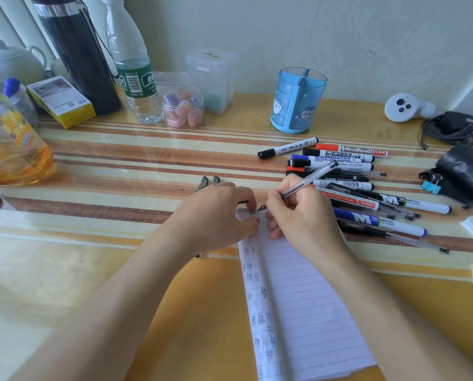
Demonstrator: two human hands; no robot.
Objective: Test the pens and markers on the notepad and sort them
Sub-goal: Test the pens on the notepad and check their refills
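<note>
My right hand point(304, 215) grasps a clear plastic gel pen point(304, 183), tip on the white lined notepad point(306, 312). My left hand point(216, 215) curls at its top; grip I cannot tell. Some marks are written; the heap of markers point(348, 185) looks unsorted.

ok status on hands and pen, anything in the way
Right hand grips clear plastic gel pen, tip on white lined notepad. Left hand pinches notepad's top corner. Nothing blocking; marker pile lies right.
</note>
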